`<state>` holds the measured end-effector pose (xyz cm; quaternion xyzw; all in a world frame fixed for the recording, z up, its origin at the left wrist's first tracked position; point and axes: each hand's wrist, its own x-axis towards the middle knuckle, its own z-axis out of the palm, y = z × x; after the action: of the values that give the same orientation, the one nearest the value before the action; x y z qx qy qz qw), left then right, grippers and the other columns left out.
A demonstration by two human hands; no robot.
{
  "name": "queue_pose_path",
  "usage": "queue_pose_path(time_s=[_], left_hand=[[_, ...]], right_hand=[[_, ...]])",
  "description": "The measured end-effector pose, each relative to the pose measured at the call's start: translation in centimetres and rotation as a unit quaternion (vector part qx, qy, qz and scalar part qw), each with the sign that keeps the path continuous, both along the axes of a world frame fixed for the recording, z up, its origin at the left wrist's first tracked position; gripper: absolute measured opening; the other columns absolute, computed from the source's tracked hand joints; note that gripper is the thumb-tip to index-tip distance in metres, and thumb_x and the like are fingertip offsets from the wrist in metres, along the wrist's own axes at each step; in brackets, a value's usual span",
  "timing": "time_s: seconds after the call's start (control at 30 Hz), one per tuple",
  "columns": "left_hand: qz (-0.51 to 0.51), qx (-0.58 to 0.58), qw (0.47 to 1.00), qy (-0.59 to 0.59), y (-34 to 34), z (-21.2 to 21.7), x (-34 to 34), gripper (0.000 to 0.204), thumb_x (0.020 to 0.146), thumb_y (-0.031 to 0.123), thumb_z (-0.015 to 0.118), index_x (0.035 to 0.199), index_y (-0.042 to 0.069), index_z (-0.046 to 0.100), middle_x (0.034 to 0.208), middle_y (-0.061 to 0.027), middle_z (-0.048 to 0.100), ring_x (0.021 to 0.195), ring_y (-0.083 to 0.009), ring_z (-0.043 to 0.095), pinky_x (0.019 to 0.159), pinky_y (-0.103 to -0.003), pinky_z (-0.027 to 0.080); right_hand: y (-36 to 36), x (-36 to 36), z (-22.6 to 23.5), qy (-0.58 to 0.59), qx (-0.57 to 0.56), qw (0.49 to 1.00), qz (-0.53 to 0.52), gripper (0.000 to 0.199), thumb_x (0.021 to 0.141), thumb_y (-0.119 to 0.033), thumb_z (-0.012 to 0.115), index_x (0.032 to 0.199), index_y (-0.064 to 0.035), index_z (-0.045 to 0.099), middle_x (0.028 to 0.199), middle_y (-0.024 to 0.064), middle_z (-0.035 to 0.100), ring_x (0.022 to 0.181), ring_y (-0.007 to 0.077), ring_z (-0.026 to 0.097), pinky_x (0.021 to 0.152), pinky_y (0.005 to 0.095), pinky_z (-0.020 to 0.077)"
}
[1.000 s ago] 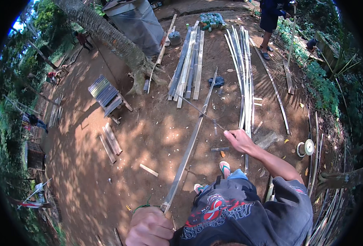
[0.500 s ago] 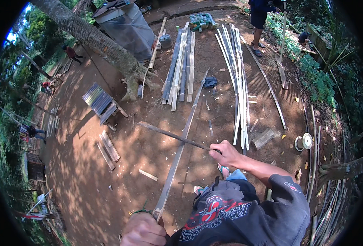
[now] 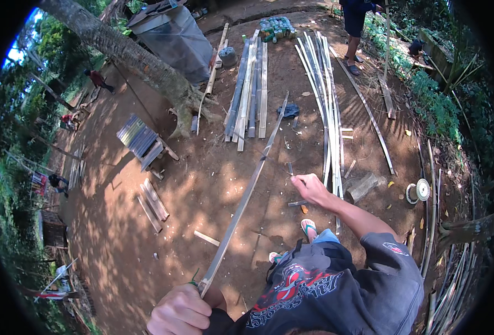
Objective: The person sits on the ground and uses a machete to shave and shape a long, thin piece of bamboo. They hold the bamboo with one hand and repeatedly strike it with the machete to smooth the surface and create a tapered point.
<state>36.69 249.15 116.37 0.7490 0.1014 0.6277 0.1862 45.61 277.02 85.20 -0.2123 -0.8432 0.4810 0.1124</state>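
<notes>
1. Bare dirt yard (image 3: 146,234) under dappled shade, tree trunk (image 3: 141,61) up top-left, open ground to the left.
2. Left hand (image 3: 181,311) is fisted tight round the near end of a long bamboo strip (image 3: 247,190) that slants away toward the stacked bamboo slats (image 3: 249,89).
3. Right hand (image 3: 312,188) is out by the loose strips (image 3: 325,106), fingers curled on something thin, can't tell what.
4. Wood offcut (image 3: 206,238) and plank bundle (image 3: 152,201) lie nearby; another person (image 3: 354,22) stands at the far edge.

The person wears a dark grey short-sleeved T-shirt (image 3: 341,290) with a red and white print on the chest, and light flip-flops (image 3: 308,226) with blue straps; forearms bare.
</notes>
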Motion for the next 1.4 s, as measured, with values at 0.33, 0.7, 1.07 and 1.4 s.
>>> queue_pose_path(time_s=[0.33,0.7,1.07,1.4], left_hand=[[0.009,-0.018,0.999,0.030,-0.4,0.0,-0.5,0.055,0.094,0.016,0.058,0.051,0.021,0.025,0.048,0.0078,0.025,0.037,-0.0063,0.023,0.041,-0.027,0.012],[0.415,0.104,0.859,-0.282,-3.6,-3.7,0.9,0.052,0.093,0.044,0.066,0.063,0.015,0.035,0.053,0.0037,0.037,0.042,-0.0055,0.032,0.044,-0.022,0.027],[0.342,0.056,0.929,-0.130,-5.5,-4.2,-2.4,0.051,0.082,0.045,0.077,0.059,0.014,0.044,0.046,0.0067,0.047,0.037,-0.0047,0.046,0.039,-0.016,0.040],[0.308,0.059,0.939,-0.142,-5.7,-3.8,-1.5,0.027,0.075,0.008,0.065,0.057,0.008,0.045,0.042,0.0000,0.047,0.031,-0.0080,0.040,0.034,-0.022,0.037]], right_hand=[[-2.9,0.1,-0.5,0.161,0.030,0.985,0.061,0.040,0.095,-0.033,0.059,0.073,0.0011,0.058,0.057,0.0219,0.052,0.053,0.0427,0.054,0.052,0.0464,0.0409],[-4.4,-0.6,-5.6,0.041,-0.122,0.981,-0.144,0.057,0.101,-0.044,0.047,0.065,-0.0010,0.053,0.053,0.0026,0.047,0.048,0.0114,0.044,0.048,0.0331,0.0361],[-13.0,-0.1,6.1,0.062,-0.138,0.984,0.092,0.045,0.096,-0.041,0.057,0.081,0.0007,0.066,0.054,0.0194,0.052,0.047,0.0267,0.051,0.050,0.0420,0.0390],[-5.2,-4.9,-3.7,-0.011,-0.041,0.999,-0.029,0.057,0.095,-0.049,0.053,0.074,0.0020,0.062,0.062,0.0237,0.059,0.062,0.0385,0.063,0.060,0.0478,0.0452]])
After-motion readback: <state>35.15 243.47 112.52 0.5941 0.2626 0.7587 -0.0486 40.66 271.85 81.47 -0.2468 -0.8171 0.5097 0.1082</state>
